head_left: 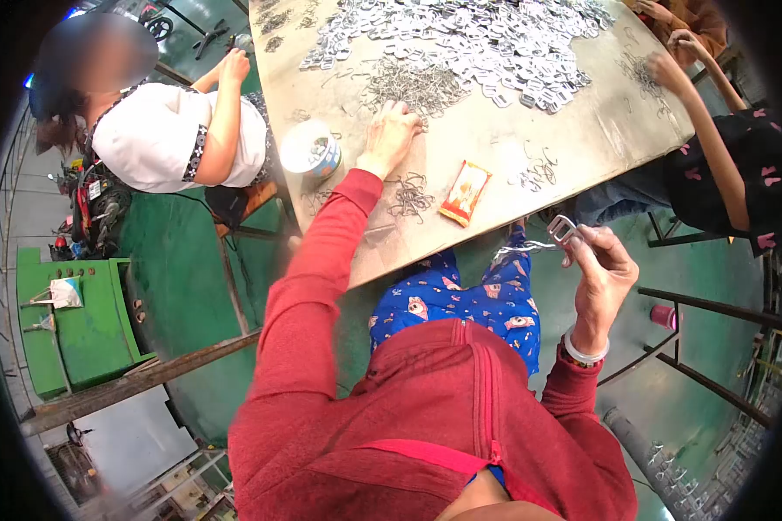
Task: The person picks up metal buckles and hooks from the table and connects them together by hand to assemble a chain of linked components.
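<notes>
My right hand [601, 278] is raised off the table's front edge and pinches a metal buckle [562, 230] between thumb and fingers. A thin pale strand [530, 247] shows beside the buckle. My left hand [389, 137] rests on the table with bent fingers, at the near edge of a pile of thin wire hooks [413, 85]. What its fingertips hold, if anything, is hidden. Beyond lies a wide heap of silver metal buckles [460, 35]. A smaller cluster of wire hooks [410, 198] lies near my left wrist.
A white tub [311, 149] stands left of my forearm. An orange packet [467, 193] and more wire hooks [537, 169] lie on the table [487, 139]. One person [165, 139] sits at the left; other people's hands [669, 69] are at the right.
</notes>
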The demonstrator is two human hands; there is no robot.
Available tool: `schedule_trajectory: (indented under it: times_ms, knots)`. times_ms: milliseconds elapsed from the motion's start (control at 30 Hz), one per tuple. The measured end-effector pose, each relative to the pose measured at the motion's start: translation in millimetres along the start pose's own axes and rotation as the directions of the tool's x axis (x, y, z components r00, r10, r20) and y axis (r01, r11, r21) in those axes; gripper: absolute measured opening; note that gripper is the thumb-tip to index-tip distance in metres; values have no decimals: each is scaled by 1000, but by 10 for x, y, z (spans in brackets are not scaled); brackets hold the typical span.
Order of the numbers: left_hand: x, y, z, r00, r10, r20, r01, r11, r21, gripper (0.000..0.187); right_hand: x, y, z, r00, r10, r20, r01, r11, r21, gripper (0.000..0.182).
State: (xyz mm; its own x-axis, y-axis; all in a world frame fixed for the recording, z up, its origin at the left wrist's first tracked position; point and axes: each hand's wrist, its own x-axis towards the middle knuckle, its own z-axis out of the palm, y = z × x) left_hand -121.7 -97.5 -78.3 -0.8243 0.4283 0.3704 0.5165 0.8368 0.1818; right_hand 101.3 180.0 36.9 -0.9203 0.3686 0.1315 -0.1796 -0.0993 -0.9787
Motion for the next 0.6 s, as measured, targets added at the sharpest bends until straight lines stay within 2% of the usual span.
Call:
schedule_trajectory:
  times_ms: [100,200,233,300,400,500,533,600]
  knots:
    - [68,-56,-31,978,194,75,-206,957,205,11,16,-14,4,1000,10,-15,-10,1000,4,12]
    - [220,-82,-305,992,120,38,-120,993,10,12,55,-12,-35,1000,4,-3,-5,1000,-10,13]
    - [275,-102,-372,998,42,46,-35,989,-142,13,58,-10,-43,1000,3,5,-3,1000,-15,13]
    - [364,-193,-452,989,-118,91,146,896,-419,14,50,-6,-37,1000,-1,1,1,1000,-25,16]
    - [327,-258,-396,962,-184,199,239,922,-304,15,46,19,-18,1000,0,-3,0,1000,3,24]
    - [223,-384,-180,839,-308,448,536,609,-585,14,41,73,-15,1000,26,16,-26,999,29,27]
    - [168,-282,-230,862,-234,449,505,468,-726,15,25,101,-12,999,35,16,-35,999,31,27]
    - [46,149,-482,875,-154,460,485,254,-837,15,-8,166,-22,999,50,14,-50,999,9,24]
